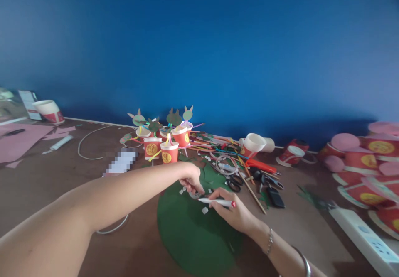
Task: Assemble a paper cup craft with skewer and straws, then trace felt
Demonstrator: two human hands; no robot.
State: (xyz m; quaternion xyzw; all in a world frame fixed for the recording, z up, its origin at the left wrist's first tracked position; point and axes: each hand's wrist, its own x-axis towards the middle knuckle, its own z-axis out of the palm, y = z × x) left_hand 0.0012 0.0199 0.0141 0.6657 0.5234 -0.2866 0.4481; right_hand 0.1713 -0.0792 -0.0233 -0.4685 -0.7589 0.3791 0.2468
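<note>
Starting at the left, pink paper (17, 142) and a white tube (61, 143) lie well away from the work, and a cluster of red paper cups (165, 147) with paper animals on sticks stands just behind the hands.

The left hand (190, 180) reaches across onto the far edge of the green sheet (190, 239). Its fingers are bent down against the sheet, right by a small pale object. Whether they pinch that object or only press beside it cannot be told.

The green sheet lies flat on the brown table (46, 185), directly under both hands, with small white scraps (204, 210) scattered on it.

The right hand (234, 215) has its fingers wrapped around a white pen (216, 202). The pen lies nearly level, its tip pointing left and almost meeting the left fingertips.

As I judge it, clean marking here depends on the left fingers pinning the sheet close to the tip while staying off the line itself. The pen would do better raised more upright, so the tip bites instead of skidding. The scraps near the tip are best brushed aside, since one under the stroke would break the line.

Further right, black scissors (234, 182), an orange-handled tool (260, 165) and loose sticks lie near. More red cups (358, 160) and a white power strip (364, 236) sit well apart.
</note>
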